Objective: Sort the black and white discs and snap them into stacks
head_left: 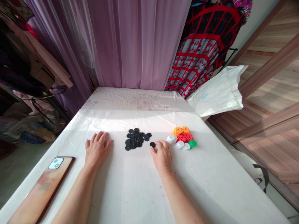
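Observation:
My left hand (97, 147) lies flat on the white tablecloth with its fingers spread and nothing in it. Between the thumb and fingers of my right hand (162, 155) is a black notched plastic disc (152, 144), partly covered by the fingertips. A loose heap of black notched discs (134, 139) lies between my two hands, a little farther off. Just beyond and right of my right hand sit coloured discs in small clusters: orange (177, 130), red (185, 137), white (171, 138) and green (192, 143).
A phone (44, 189) lies face down along the table's left edge. The tablecloth (130, 189) covers the whole table. A white bag (217, 93) stands off the far right corner. Purple curtains (137, 43) hang behind the table, and clothes (35, 59) hang at the left.

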The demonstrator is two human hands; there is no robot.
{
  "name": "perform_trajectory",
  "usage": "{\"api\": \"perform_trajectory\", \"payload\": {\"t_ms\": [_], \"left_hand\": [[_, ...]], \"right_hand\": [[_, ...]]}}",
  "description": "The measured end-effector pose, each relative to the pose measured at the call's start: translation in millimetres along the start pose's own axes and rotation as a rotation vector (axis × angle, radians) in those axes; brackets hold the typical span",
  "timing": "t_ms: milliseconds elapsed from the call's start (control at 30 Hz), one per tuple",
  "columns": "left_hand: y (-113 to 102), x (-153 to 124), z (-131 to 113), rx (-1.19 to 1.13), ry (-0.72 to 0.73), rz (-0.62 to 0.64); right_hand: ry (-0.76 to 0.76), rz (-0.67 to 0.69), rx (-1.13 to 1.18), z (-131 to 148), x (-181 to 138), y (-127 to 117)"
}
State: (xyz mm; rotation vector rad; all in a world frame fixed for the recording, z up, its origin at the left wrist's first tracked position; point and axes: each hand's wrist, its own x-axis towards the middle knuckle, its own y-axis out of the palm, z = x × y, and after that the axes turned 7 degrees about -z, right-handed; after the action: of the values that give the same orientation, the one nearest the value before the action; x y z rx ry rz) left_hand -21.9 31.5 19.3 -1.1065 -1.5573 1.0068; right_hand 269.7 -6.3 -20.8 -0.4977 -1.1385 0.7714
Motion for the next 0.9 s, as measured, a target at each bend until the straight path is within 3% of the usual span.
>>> {"api": "perform_trajectory", "payload": {"t_ms": [267,500,600,733,900], "left_hand": [[1.5,0.7,0.6,-0.007,0.005,-0.007],[0.4,0.4,0.7,0.003,0.005,0.012],[0.3,0.3,1.0,0.005,0.01,0.01],[0.1,0.4,1.0,0.005,0.01,0.01],[0.5,0.5,0.0,-0.005,0.001,0.003]], "right_hand": [[-0.082,0.007,0.029,11.6,14.5,-4.3],[-0.127,0.249,-0.117,29.6,48.3,3.6],[-0.116,0.291,-0.103,30.9,51.4,10.9],[-0.103,0.226,-0.063,26.8,49.0,13.9],[-0.157,0.006,0.009,6.3,26.6,-3.5]]}}
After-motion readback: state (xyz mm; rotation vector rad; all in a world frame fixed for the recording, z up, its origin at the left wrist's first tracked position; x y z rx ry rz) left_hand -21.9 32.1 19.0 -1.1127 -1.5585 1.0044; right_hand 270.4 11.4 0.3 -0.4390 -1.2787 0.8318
